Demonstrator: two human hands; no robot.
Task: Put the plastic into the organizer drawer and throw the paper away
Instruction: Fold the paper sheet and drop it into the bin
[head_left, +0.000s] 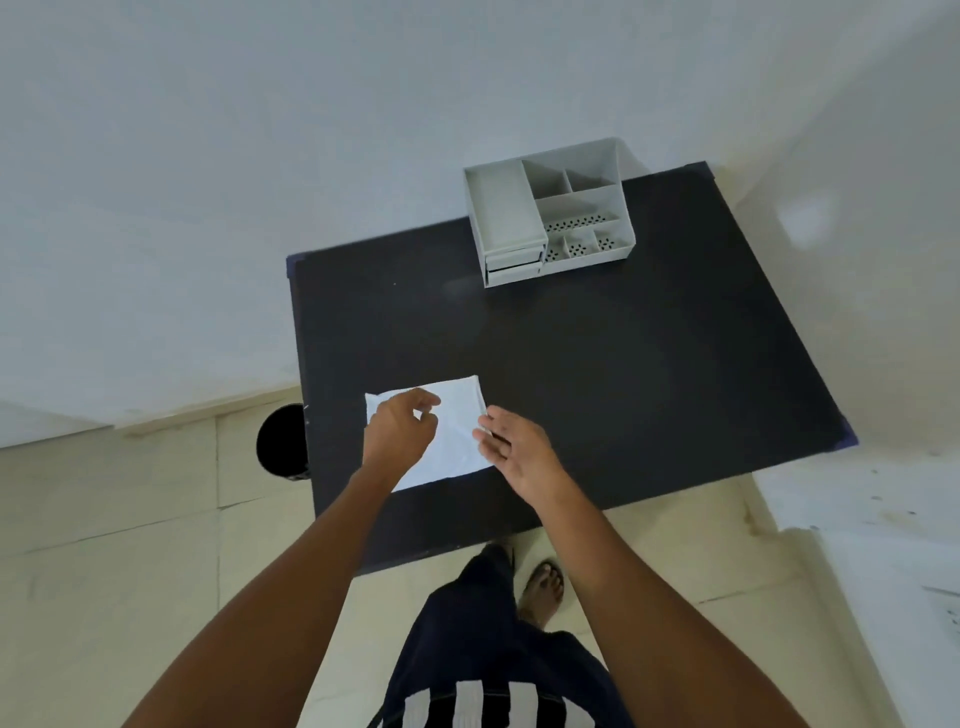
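Note:
A white sheet of paper lies near the front left of the black table, with a thin clear plastic film on top of it. My left hand hovers over the sheet's left half, fingers curled toward a pinch; whether they touch the film I cannot tell. My right hand pinches the plastic's right edge between thumb and fingers. The grey desk organizer stands at the table's far side, its two small drawers at the front left closed.
A black round bin stands on the tiled floor just left of the table. White walls rise behind and to the left. My legs and one foot are at the table's near edge. A white surface sits at the right.

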